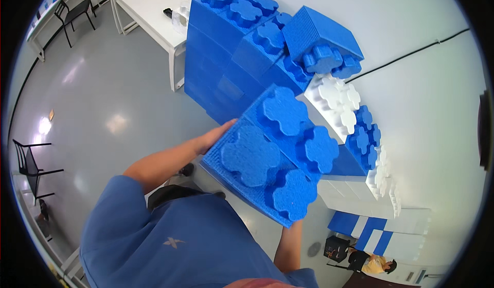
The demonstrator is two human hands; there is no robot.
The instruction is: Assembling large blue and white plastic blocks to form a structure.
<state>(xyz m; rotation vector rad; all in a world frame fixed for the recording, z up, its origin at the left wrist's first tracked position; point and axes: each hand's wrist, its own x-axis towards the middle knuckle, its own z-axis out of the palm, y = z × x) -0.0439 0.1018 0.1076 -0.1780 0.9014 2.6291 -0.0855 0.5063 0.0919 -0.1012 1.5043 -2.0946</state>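
A big blue foam building block point(257, 154) with several flower-shaped studs is held tilted in front of my chest. My left hand point(216, 136) grips its left side, the fingers partly hidden behind it. My right hand point(294, 225) supports the block's lower right end; most of that hand is hidden by it. Just beyond stands a wall of stacked blue blocks point(221, 77), studs upward. A loose-looking blue block point(324, 33) lies tipped on top, its studs facing toward me. Beside it in the row is a white block point(332, 105).
More blue blocks point(355, 151) and white blocks point(345, 193) continue the wall to the right. White tables point(144, 10) stand at the back left, and black chairs point(77, 14) at the left. A person point(373, 263) sits at the lower right near a blue-and-white block stack point(370, 231).
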